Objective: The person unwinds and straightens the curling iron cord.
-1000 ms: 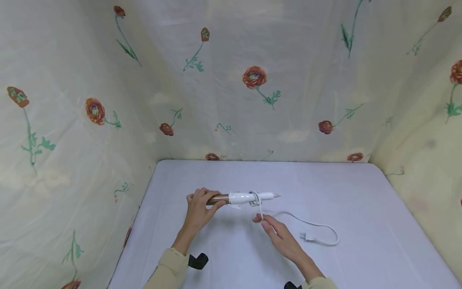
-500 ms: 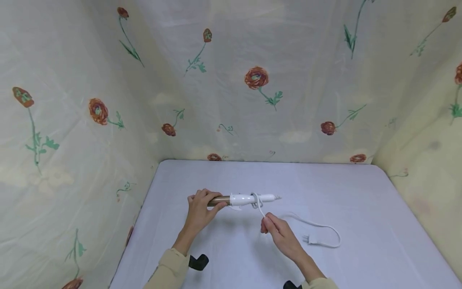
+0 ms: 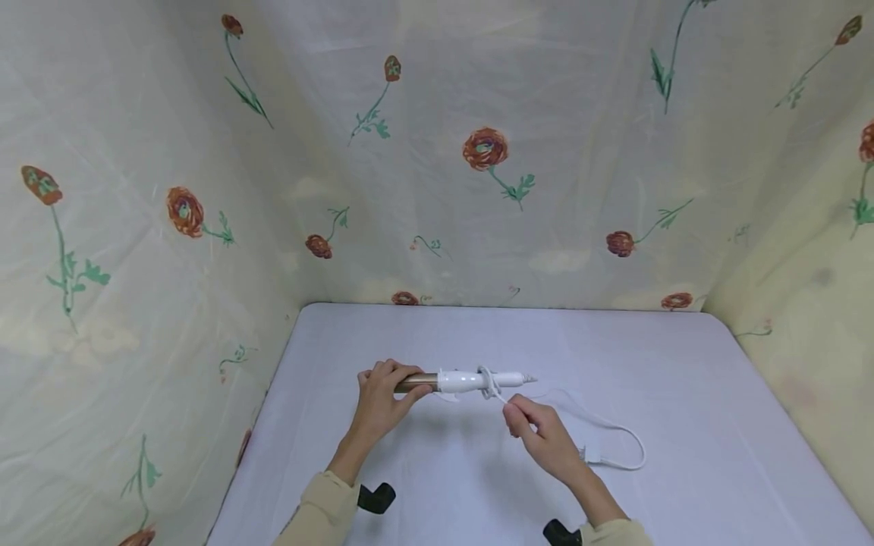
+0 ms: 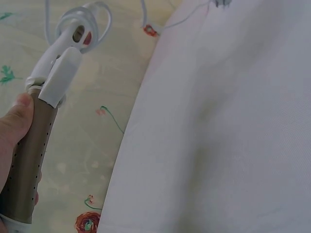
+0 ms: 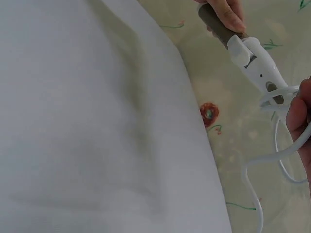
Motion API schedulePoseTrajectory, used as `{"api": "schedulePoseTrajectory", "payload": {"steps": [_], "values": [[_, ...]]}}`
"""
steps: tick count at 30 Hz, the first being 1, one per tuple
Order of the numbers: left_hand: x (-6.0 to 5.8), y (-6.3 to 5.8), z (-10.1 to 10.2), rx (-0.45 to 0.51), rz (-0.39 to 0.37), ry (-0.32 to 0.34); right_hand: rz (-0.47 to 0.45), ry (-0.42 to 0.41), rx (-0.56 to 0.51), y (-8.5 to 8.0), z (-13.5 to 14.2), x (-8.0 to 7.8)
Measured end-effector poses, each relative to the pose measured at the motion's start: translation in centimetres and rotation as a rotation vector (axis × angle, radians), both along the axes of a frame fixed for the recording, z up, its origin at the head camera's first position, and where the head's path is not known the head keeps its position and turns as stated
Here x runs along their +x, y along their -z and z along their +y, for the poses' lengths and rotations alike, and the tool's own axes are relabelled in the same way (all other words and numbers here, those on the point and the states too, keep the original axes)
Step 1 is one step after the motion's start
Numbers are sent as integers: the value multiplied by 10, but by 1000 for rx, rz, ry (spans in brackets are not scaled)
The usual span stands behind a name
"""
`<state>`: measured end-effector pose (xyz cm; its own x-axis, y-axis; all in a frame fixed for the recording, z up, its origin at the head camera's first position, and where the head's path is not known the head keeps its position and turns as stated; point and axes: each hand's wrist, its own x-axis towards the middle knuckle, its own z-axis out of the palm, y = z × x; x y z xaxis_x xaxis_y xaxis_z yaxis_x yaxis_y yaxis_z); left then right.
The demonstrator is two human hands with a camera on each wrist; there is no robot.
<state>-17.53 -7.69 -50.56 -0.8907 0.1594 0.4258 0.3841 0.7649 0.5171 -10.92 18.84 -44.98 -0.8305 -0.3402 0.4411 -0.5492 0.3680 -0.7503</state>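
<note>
White-and-brown curling iron [image 3: 460,381]: left hand [image 3: 382,396] clamped round brown barrel [image 4: 30,145], right hand [image 3: 545,434] gripping cord [image 5: 273,158] looped round white handle [image 5: 264,70].

My left hand [image 3: 378,396] is curled in a grip, thumb [image 4: 18,119] opposite the fingers [image 3: 392,368]. My right hand [image 3: 542,434] sits slightly lower, closed in a pinch, and both forearms [image 3: 349,456] slant inward.
</note>
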Motion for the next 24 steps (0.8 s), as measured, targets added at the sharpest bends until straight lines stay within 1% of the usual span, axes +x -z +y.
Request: {"api": "schedulePoseTrajectory", "payload": {"steps": [5, 12, 18, 21, 24], "values": [[0, 0, 0, -1, 3, 4, 20, -2, 7, -7, 3, -6], [-1, 1, -1, -17, 8, 8, 33, 59, 22, -16, 5, -13], [0, 2, -2, -25, 0, 4, 48, 75, 51, -21, 7, -23], [0, 2, -2, -27, -9, 4, 53, 88, 71, -19, 11, -32], [-1, 3, -2, -28, -10, 2, 53, 93, 108, -9, 19, -45]]}}
